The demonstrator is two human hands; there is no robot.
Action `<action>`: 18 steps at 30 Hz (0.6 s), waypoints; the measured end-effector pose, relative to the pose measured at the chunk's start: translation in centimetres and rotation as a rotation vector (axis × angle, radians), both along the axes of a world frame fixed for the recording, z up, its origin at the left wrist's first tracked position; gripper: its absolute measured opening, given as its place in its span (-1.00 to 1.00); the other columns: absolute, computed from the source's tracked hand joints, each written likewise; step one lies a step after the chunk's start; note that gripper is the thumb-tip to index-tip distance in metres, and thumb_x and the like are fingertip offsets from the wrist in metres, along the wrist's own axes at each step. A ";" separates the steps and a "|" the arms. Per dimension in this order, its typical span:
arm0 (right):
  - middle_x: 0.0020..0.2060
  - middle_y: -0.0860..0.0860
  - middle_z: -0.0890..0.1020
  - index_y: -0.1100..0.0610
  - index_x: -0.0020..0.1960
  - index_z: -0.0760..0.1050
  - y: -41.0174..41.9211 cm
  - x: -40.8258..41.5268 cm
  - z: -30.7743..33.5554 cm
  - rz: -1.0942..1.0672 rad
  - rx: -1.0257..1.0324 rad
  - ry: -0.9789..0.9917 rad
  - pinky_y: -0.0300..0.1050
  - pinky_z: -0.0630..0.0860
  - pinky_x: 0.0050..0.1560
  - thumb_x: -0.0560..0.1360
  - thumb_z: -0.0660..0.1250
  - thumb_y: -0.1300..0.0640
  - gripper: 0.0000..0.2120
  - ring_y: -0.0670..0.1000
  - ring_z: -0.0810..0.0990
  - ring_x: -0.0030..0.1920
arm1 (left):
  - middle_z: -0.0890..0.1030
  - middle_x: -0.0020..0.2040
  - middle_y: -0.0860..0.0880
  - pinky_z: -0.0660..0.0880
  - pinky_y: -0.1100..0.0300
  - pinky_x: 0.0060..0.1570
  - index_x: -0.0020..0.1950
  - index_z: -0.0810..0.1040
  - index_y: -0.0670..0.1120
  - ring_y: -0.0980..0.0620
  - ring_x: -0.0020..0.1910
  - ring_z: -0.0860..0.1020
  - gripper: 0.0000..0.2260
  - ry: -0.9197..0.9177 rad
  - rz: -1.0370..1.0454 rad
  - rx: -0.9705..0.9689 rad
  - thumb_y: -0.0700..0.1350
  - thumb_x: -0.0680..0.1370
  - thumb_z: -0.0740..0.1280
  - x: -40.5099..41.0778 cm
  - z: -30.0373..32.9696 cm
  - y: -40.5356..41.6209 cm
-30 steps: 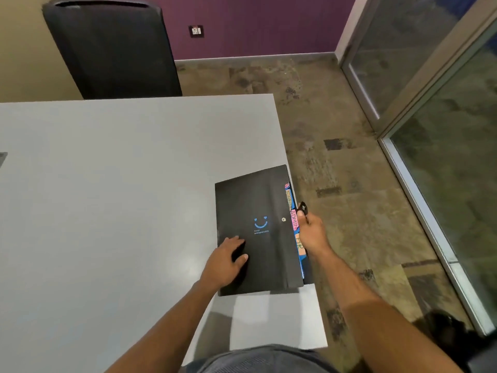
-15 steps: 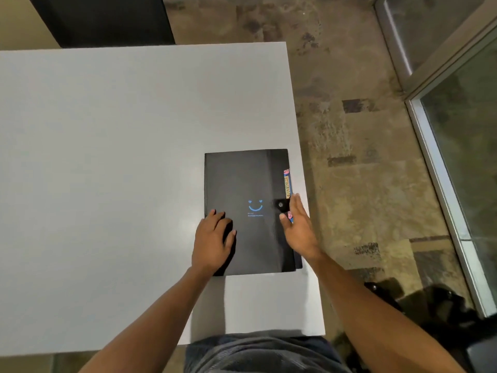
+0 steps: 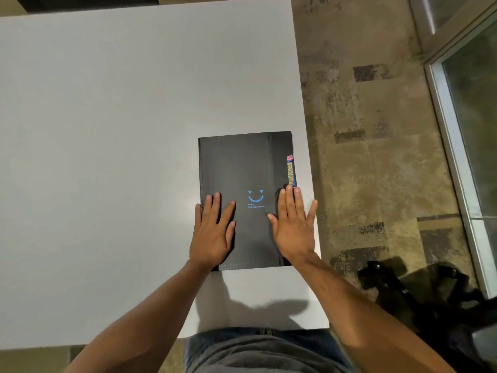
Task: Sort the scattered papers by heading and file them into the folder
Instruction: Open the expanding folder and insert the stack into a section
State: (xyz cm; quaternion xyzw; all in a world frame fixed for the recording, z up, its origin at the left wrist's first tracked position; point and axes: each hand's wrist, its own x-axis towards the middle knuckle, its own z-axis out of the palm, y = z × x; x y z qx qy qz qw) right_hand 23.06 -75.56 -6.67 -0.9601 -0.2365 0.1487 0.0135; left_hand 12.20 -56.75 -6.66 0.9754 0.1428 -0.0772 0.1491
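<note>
The black folder (image 3: 242, 168) lies closed near the right edge of the white table (image 3: 107, 130), coloured tabs (image 3: 290, 170) poking out its right side. The left hand (image 3: 212, 232) and right hand (image 3: 294, 232) rest flat on its cover, fingers straight, each grip wide and holding nothing.

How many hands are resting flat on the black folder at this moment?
2. The left hand lies flat on the lower left part of the black folder; the right hand lies flat on its lower right part, beside the coloured tabs.
</note>
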 end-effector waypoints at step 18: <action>0.51 0.26 0.27 0.31 0.52 0.21 1.4 -0.3 0.8 0.057 -0.065 -0.052 0.18 -0.13 0.51 0.61 -0.07 0.01 -0.42 0.22 0.21 0.54 | 0.04 0.58 -0.24 -0.05 -0.20 0.51 0.59 0.11 -0.03 -0.20 0.58 -0.08 -0.50 0.038 -0.032 0.077 0.03 0.65 0.00 0.1 -0.4 0.0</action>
